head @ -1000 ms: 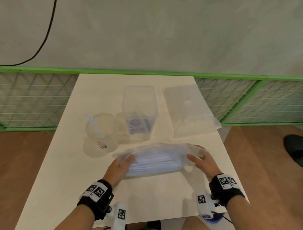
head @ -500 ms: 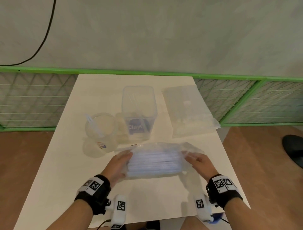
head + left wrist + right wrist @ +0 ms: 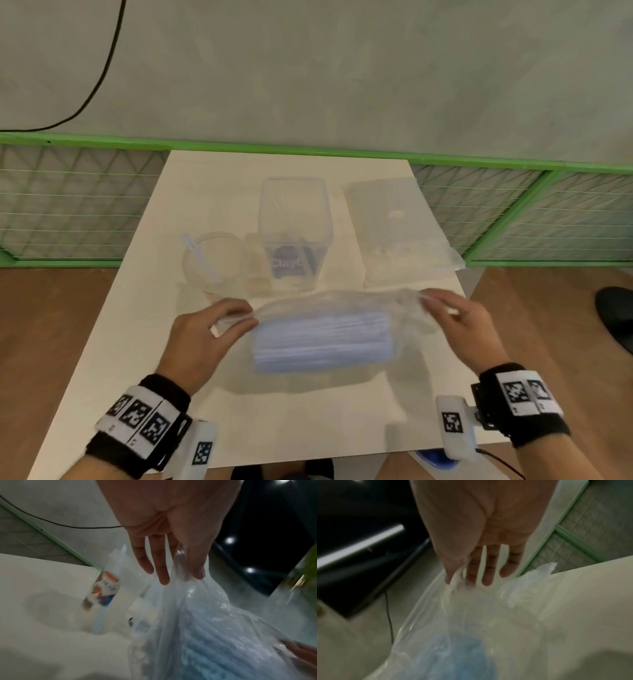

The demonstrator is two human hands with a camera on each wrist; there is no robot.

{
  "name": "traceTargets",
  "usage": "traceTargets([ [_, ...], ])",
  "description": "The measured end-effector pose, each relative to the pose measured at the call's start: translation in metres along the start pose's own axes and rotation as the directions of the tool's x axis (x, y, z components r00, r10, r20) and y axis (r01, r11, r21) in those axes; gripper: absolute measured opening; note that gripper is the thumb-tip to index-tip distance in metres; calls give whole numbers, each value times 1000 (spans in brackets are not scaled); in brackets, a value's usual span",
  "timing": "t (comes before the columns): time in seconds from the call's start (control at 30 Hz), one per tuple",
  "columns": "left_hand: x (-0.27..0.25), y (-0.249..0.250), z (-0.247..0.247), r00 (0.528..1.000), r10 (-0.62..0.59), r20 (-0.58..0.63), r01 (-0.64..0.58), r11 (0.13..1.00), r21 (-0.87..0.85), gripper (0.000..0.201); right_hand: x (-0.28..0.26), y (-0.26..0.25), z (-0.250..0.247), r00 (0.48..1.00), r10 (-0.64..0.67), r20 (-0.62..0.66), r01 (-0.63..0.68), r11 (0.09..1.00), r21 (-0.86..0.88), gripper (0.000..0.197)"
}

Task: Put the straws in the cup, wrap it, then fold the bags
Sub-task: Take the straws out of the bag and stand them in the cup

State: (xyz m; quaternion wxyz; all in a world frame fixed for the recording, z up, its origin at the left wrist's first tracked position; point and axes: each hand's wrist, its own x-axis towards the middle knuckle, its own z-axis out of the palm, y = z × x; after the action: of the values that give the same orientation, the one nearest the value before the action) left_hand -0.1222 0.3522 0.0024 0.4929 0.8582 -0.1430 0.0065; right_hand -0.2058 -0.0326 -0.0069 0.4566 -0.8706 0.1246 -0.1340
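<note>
A clear plastic bag (image 3: 329,308) holding a pack of pale blue straws (image 3: 322,342) hangs just above the table's near half. My left hand (image 3: 219,322) pinches the bag's left top corner; the left wrist view shows thumb and fingers on the bag film (image 3: 185,582). My right hand (image 3: 442,308) pinches the right top corner, seen also in the right wrist view as the bag (image 3: 458,588) caught between thumb and fingers. A clear cup (image 3: 214,260) with one straw (image 3: 198,257) in it stands behind my left hand.
A tall clear container (image 3: 294,233) with a blue label stands behind the bag. A second flat clear bag (image 3: 397,229) lies at the back right of the pale table (image 3: 120,359). Green mesh fencing (image 3: 68,205) runs behind the table. A black cable hangs on the wall.
Both hands moved from the sides of the straw bag up to its top corners and lifted the film, stretching the bag open-wide between them.
</note>
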Motion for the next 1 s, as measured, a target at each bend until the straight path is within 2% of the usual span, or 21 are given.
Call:
traceTargets([
  [0.07,-2,-18,4,982,-98,159,86,993,81,23,0,19,12,985,53,162,-25,984,-174,13],
  [0.1,-2,-23,5,969,-142,201,125,988,94,23,2,24,16,976,69,206,-21,974,-224,13],
  [0.17,3,-22,4,977,-139,164,131,990,60,21,12,17,14,978,53,200,0,967,-257,16],
  [0.23,9,-9,-7,999,14,53,-17,999,43,14,19,-4,2,991,-62,121,91,963,-255,17],
  [0.3,10,5,-20,980,196,-26,-193,977,94,9,16,-25,-11,981,-193,-7,187,957,-220,14],
  [0.37,5,4,-25,975,218,-41,-212,971,113,10,8,-32,-15,976,-193,-99,171,965,-199,16],
  [0.4,0,-3,-24,984,176,-22,-173,980,101,12,5,-29,-12,984,-141,-106,119,975,-187,18],
  [0.47,-10,-23,-17,998,10,56,-15,996,86,22,1,-12,3,999,-20,-46,11,980,-197,22],
  [0.53,-16,-38,-11,984,-133,121,121,987,105,28,0,5,17,999,45,6,-43,975,-218,21],
  [0.6,-15,-44,-9,976,-190,104,183,980,76,26,2,10,21,995,95,2,-92,971,-221,16],
  [0.67,-11,-46,-10,968,-250,32,250,968,-15,24,4,9,21,996,94,-6,-93,963,-253,13],
  [0.73,-8,-46,-10,954,-301,-14,300,952,-61,19,7,1,27,1000,2,-29,-11,944,-330,17],
  [0.83,-10,-43,-7,940,-341,-16,338,935,-109,17,9,-31,57,972,-234,-19,211,908,-363,20],
  [0.9,-13,-40,-4,934,-358,-16,353,926,-135,15,4,-64,93,937,-334,102,349,891,-290,21],
  [1.0,-17,-39,-3,931,-363,-34,354,921,-162,14,-8,-107,153,847,-422,325,501,838,-219,25],
])
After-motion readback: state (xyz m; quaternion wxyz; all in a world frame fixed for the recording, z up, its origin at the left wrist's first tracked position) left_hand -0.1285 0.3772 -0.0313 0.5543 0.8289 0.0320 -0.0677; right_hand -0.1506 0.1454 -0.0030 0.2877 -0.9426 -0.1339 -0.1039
